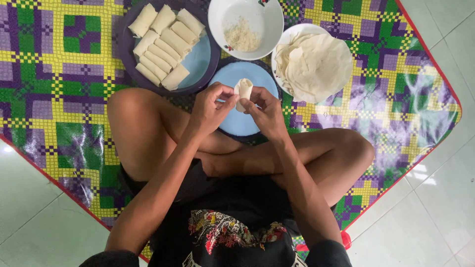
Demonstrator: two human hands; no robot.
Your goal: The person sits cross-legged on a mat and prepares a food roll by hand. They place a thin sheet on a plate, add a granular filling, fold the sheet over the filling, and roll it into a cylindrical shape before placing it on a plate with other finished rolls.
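The left hand (212, 106) and the right hand (264, 111) both pinch a pale half-rolled spring roll (243, 92) between fingertips, just above a light blue plate (237, 126). The roll's long axis runs away from the person, its far end toward the white bowl of filling (246, 27). Finished rolls (163, 44) lie on a purple-rimmed plate (126, 49); a stack of wrappers (314, 64) sits to the right, all on a checked mat (59, 74).

A checked mat (59, 74) in purple, green and yellow lies on pale floor tiles (435, 212). On the mat, just beyond the hands, sit 2 blue plates (203, 62), a white bowl (262, 20) and a white dish (287, 42); crossed legs (143, 133) rest beneath the wrists.
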